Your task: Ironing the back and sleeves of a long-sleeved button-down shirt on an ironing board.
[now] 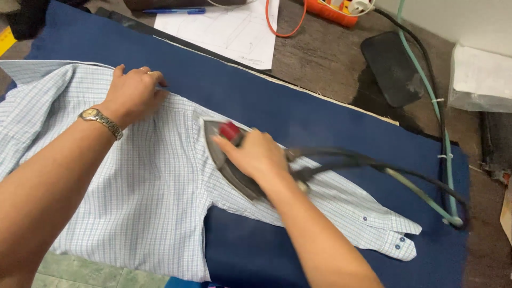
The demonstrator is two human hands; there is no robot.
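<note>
A light blue checked shirt [133, 186] lies flat on a dark blue ironing cloth [298, 101]. My left hand [133, 93], with a metal watch on the wrist, presses down on the shirt near its shoulder, fingers curled. My right hand [256, 154] grips the handle of a grey iron [224, 154] with a red knob, which rests on the shirt where the sleeve joins the body. The sleeve runs to the right and ends in a buttoned cuff [397, 242]. A black cable and a green hose [426, 197] trail from the iron's back.
A black pad [392, 66] lies on the dark table at the back right. White paper with a drawing [229, 26], a blue pen [173, 10] and an orange power strip [330, 10] sit at the back. A white box [480, 77] stands at the right.
</note>
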